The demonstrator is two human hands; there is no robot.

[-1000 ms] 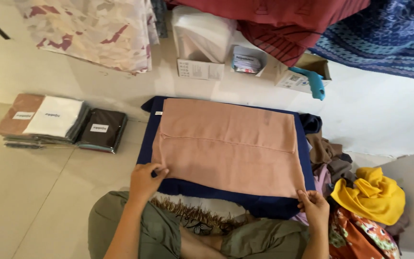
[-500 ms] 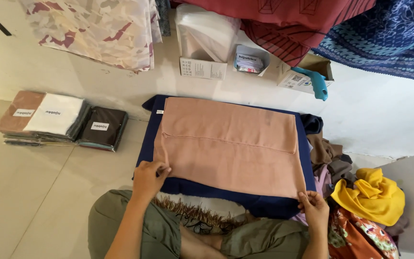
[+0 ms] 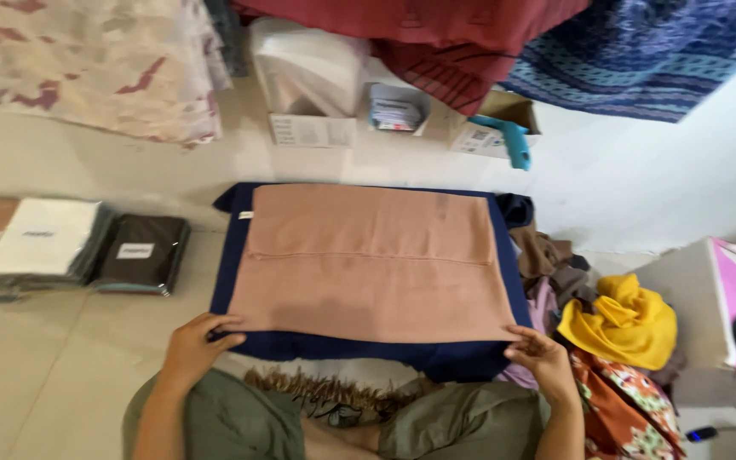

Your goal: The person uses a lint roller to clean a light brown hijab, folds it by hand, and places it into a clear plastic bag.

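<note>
A person seated on a pale tiled floor (image 3: 61, 375) holds the near edge of a folded dusty-pink cloth (image 3: 368, 260), which lies flat at the centre of the frame on a slightly larger navy cloth (image 3: 368, 349) that shows as a dark border around it. The left hand (image 3: 191, 345), at lower left, has its fingers closed lightly on the pink cloth's near left corner; the right hand (image 3: 541, 358), at lower right, pinches the near right corner between thumb and fingertips. The fabric looks thin, soft and light, likely to sag and slide rather than hold a shape, so the two near corners appear the surest places to take it, keeping the edge taut between them. A horizontal crease crosses its middle. Bagged folded garments (image 3: 70, 247) sit at left; a yellow cloth (image 3: 619, 324) tops a heap of clothes at right; cardboard boxes (image 3: 313, 128) stand at the top.
</note>
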